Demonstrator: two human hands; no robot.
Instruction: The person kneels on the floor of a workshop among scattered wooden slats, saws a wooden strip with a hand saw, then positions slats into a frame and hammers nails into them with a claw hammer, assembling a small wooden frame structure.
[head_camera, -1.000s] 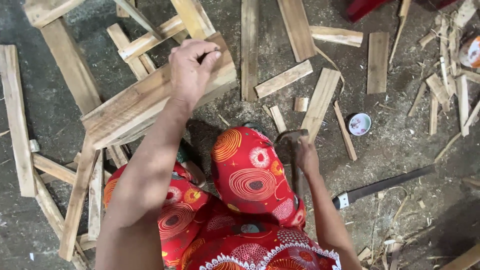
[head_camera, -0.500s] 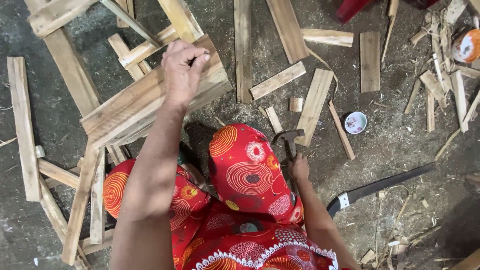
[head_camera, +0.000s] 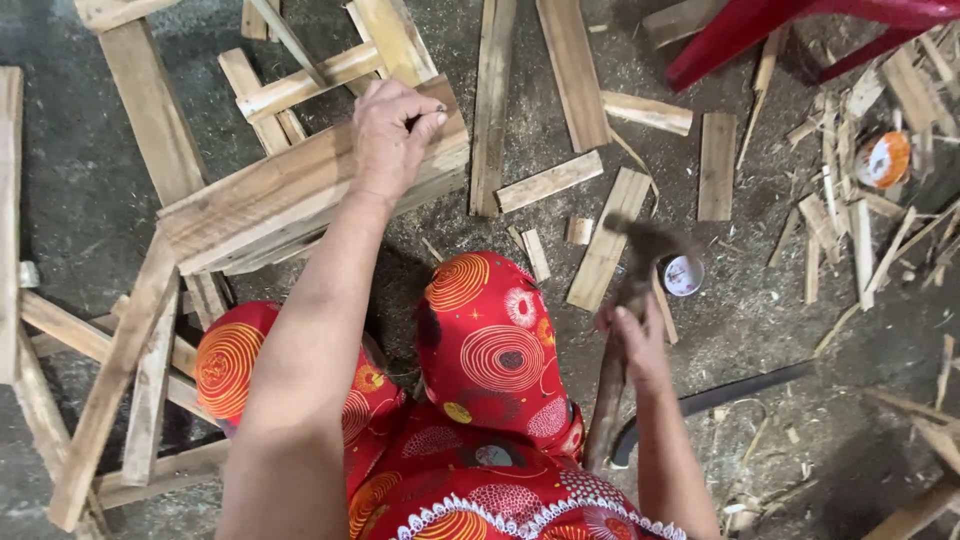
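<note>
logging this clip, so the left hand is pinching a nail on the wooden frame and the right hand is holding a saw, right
Not quite. The left hand does pinch a small nail on the wooden frame, but the right hand holds a hammer, not a saw. The head view shows its blurred metal head raised above the planks on the floor.

A small dark nail (head_camera: 428, 117) is pinched upright on the upper face of a pale wooden plank (head_camera: 290, 190), near its right end. The plank is laid tilted across other slats. A hammer (head_camera: 625, 320), blurred, with wooden handle, is held raised above the floor.
</note>
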